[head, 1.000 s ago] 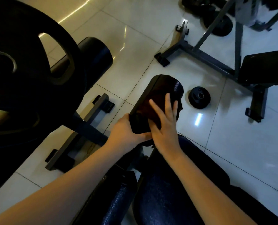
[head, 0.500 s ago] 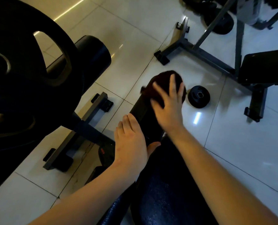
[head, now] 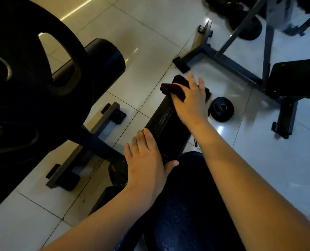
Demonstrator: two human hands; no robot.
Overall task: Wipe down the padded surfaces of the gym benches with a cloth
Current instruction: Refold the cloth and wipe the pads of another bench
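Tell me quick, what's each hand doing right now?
Left hand: open, fingers flat on the near end of the pad.
Right hand: open, pressing the cloth onto the far end.

Dim, glare streaks on glossy floor tiles (head: 150,33), wide-angle edge distortion
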